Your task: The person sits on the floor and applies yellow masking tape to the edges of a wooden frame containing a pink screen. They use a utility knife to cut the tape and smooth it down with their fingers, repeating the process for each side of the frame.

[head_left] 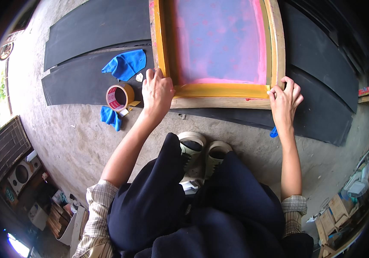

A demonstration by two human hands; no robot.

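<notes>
In front of me lies a wooden screen-printing frame [219, 103] with a bluish mesh [216, 41] edged in pink. A glossy yellow-brown strip of tape [223, 90] runs along its near inner side, between my hands. My left hand [156, 92] is closed at the near left corner, fingers curled at the strip's left end; its fingertips are partly hidden. At the near right corner my right hand [285, 96] pinches the strip's other end between thumb and bent fingers. Left of my left hand, a tape roll [120, 97] with a pink-printed core stands on a black sheet.
Black sheets [94, 30] lie on the concrete floor [81, 150] under and beside the frame. Blue cloths [126, 64] and small white scraps are near the roll. My shoes [204, 150] are close below the frame. Household clutter [343, 210] lines the right side.
</notes>
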